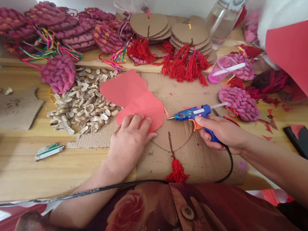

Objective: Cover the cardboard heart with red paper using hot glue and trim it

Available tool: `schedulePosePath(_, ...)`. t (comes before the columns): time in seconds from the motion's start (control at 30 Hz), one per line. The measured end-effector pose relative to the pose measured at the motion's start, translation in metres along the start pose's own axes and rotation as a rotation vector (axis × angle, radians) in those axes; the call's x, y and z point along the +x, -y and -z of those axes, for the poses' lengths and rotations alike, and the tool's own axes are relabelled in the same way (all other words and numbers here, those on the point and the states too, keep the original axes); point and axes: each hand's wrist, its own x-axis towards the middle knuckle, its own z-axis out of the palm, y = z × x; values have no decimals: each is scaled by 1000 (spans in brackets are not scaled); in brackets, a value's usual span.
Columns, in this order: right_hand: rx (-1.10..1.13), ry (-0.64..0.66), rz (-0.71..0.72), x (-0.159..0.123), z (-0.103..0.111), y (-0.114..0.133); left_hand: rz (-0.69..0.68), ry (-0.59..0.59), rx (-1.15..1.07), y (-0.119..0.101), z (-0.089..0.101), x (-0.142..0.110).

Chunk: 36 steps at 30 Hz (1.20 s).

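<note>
My right hand (223,131) grips a blue hot-glue gun (192,114) with an orange trigger, its nozzle pointing left toward a red paper piece (135,99). My left hand (130,139) lies flat with fingers stretched on the lower edge of that red paper, which partly covers a round cardboard disc (175,135) with a red tassel (176,171) hanging toward me. The glue gun's black cord (95,190) runs across my lap.
A heap of pale seed shells (81,106) lies left of the paper. Woven pink pads (58,72), cardboard discs with red tassels (185,39), a clear bottle (225,13), red paper sheets (299,51) and a cardboard scrap (8,110) crowd the wooden table (19,173).
</note>
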Motion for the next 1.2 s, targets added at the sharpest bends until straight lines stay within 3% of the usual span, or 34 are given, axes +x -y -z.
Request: schedulePosePath(1.2, 34, -5, -15, 0, 1, -3, -5, 0, 13, 0, -2, 0)
